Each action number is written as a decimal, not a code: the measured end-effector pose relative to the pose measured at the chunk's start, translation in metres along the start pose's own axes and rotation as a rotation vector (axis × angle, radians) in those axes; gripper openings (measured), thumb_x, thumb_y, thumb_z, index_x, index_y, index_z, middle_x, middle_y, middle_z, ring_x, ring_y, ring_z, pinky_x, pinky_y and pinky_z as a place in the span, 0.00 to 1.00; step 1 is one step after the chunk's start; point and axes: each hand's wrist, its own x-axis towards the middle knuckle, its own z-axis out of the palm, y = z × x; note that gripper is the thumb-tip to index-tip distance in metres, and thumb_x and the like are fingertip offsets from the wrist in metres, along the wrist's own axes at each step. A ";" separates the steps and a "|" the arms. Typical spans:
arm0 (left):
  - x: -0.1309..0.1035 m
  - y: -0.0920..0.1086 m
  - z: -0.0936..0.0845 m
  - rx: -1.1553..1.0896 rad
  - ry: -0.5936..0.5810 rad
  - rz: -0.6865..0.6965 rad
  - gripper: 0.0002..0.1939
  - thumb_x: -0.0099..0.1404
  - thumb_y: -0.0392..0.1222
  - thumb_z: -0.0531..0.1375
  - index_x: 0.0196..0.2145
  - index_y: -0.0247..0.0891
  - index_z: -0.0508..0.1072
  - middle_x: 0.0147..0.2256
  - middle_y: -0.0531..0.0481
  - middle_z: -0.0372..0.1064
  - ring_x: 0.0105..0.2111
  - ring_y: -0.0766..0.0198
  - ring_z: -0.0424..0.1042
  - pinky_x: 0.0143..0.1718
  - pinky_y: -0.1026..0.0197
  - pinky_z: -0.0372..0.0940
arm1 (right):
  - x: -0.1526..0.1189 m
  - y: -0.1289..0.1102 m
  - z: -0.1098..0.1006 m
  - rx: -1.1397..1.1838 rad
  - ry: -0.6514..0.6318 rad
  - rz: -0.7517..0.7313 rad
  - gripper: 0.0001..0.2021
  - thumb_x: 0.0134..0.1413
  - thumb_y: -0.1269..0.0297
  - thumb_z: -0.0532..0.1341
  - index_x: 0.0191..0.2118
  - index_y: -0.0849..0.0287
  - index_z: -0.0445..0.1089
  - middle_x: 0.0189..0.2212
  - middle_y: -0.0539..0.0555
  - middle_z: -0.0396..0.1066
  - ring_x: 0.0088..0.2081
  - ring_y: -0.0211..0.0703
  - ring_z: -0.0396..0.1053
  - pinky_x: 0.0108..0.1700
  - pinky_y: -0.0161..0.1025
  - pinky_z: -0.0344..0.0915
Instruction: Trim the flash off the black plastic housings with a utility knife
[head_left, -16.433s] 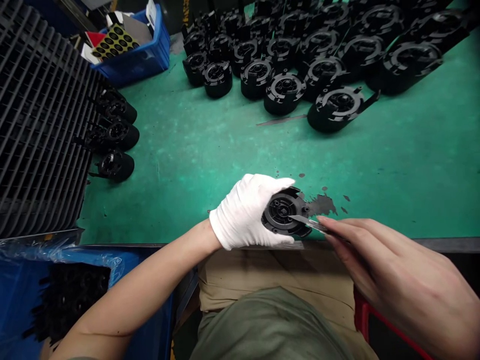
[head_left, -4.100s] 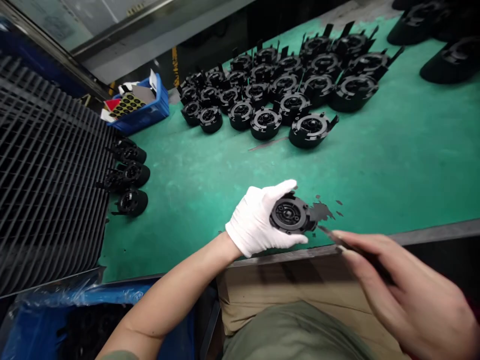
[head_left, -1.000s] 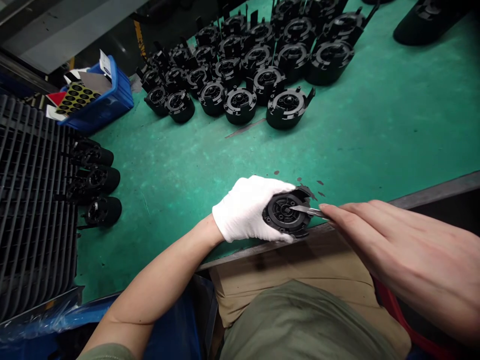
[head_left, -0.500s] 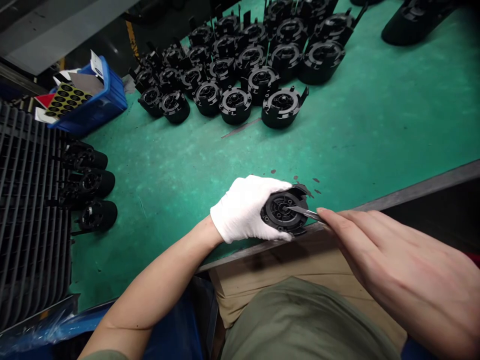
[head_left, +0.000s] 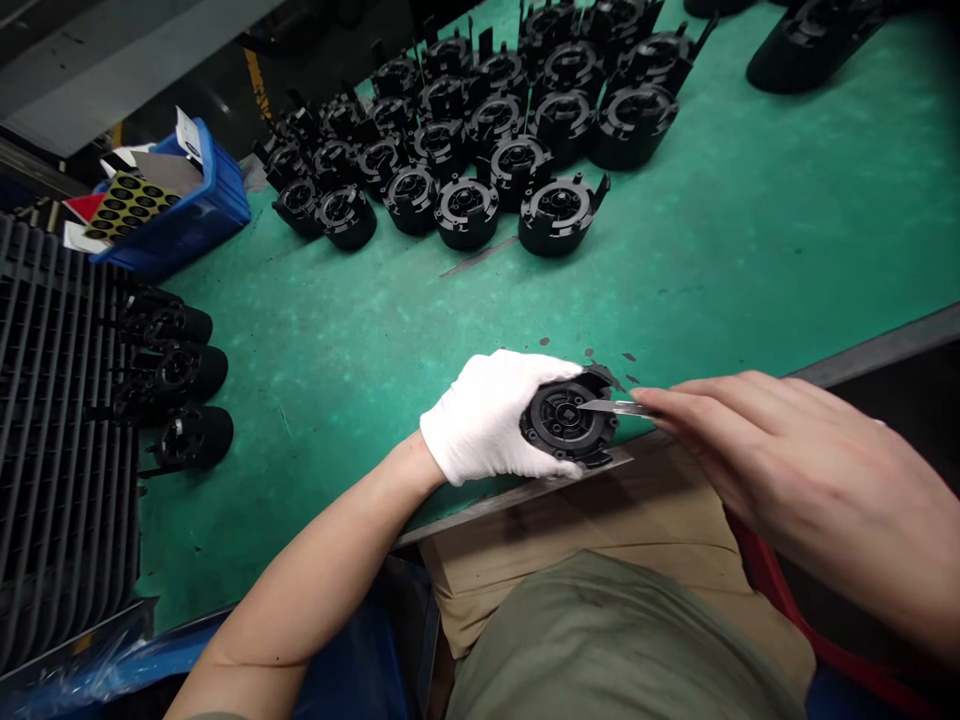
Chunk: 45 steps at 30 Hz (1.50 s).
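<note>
My left hand [head_left: 487,420], in a white glove, is wrapped round a black round plastic housing [head_left: 556,428] at the table's front edge. The housing's ribbed round face is turned up toward me. In my bare right hand [head_left: 780,460] is a thin metal scalpel [head_left: 619,407], pinched between thumb and fingers. Its pointed blade reaches over the housing's face near the centre. I cannot tell whether the tip touches the plastic. Small dark scraps [head_left: 628,357] lie on the green table [head_left: 360,330] just behind the housing.
Several similar black housings [head_left: 556,215] stand in rows at the back. More lie at the left beside a dark slatted rack [head_left: 60,450]. A blue bin [head_left: 225,180] holds sheets of round stickers [head_left: 131,208]. The table's edge [head_left: 885,345] runs along the front right.
The scalpel has swung to a flatter angle, and its tip has shifted slightly right and up from the housing's centre. My right hand has risen a little. My left hand keeps its hold.
</note>
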 end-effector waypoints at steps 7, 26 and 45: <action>-0.001 -0.001 0.002 -0.006 0.020 0.017 0.49 0.62 0.74 0.88 0.72 0.49 0.88 0.65 0.38 0.94 0.65 0.32 0.94 0.68 0.41 0.87 | 0.004 -0.001 -0.005 -0.038 -0.012 -0.035 0.22 0.86 0.75 0.53 0.73 0.64 0.76 0.53 0.63 0.86 0.47 0.56 0.81 0.47 0.49 0.74; 0.000 -0.003 0.002 -0.001 0.008 0.006 0.51 0.58 0.77 0.88 0.70 0.50 0.88 0.64 0.38 0.94 0.64 0.30 0.94 0.66 0.40 0.87 | -0.002 -0.005 0.001 0.086 0.027 0.044 0.16 0.92 0.64 0.59 0.71 0.59 0.78 0.54 0.60 0.88 0.48 0.55 0.86 0.49 0.49 0.78; -0.002 -0.001 0.002 -0.012 0.013 0.006 0.48 0.62 0.75 0.87 0.70 0.48 0.88 0.61 0.39 0.95 0.61 0.32 0.95 0.64 0.41 0.87 | -0.021 -0.004 -0.005 0.003 -0.137 0.086 0.37 0.81 0.73 0.50 0.87 0.53 0.69 0.58 0.62 0.87 0.52 0.65 0.83 0.53 0.60 0.78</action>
